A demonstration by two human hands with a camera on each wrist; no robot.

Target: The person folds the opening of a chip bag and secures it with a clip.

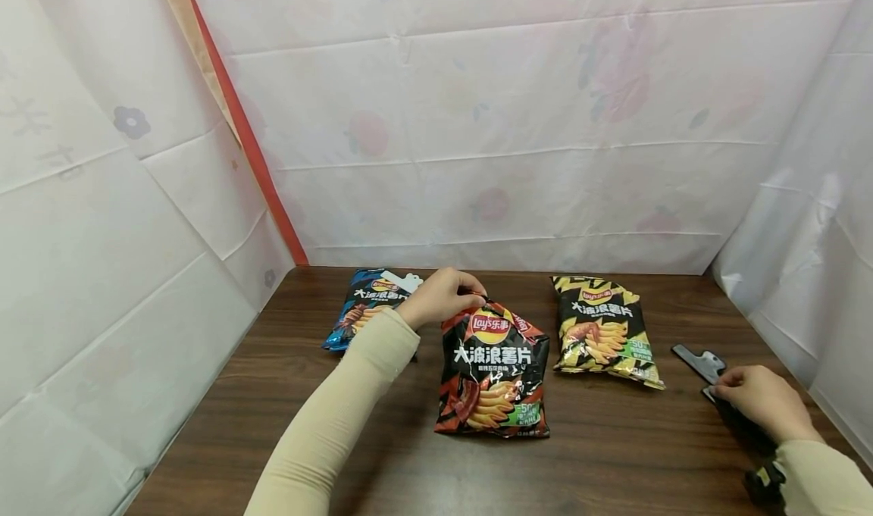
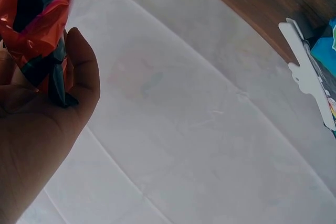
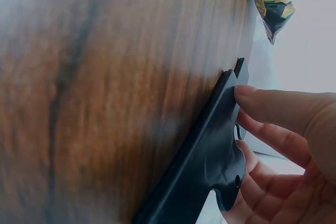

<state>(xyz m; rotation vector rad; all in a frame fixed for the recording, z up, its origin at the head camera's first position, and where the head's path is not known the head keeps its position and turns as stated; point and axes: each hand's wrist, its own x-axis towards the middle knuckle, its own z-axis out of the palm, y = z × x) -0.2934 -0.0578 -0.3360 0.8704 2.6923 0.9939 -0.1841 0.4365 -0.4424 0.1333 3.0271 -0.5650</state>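
My left hand point(image 1: 439, 298) grips the top edge of a red and black bag of Lay's potato chips point(image 1: 492, 357), which is upright on the table with its printed front toward me. In the left wrist view, the bag's crumpled top point(image 2: 39, 19) lies between thumb and fingers. At the right, my right hand point(image 1: 764, 398) pinches a black bag clip point(image 3: 210, 145) by its handle side, thumb on one face and fingers behind. Just beyond that hand, a grey bag clip point(image 1: 699, 363) lies on the table.
Behind my left forearm lies a blue bag of chips point(image 1: 356, 304) with a white clip point(image 1: 402, 281) across its top. A yellow and black bag of chips point(image 1: 603, 334) lies right of centre. White patterned sheets point(image 1: 511, 122) hang behind and at both sides of the wooden table point(image 1: 614, 455).
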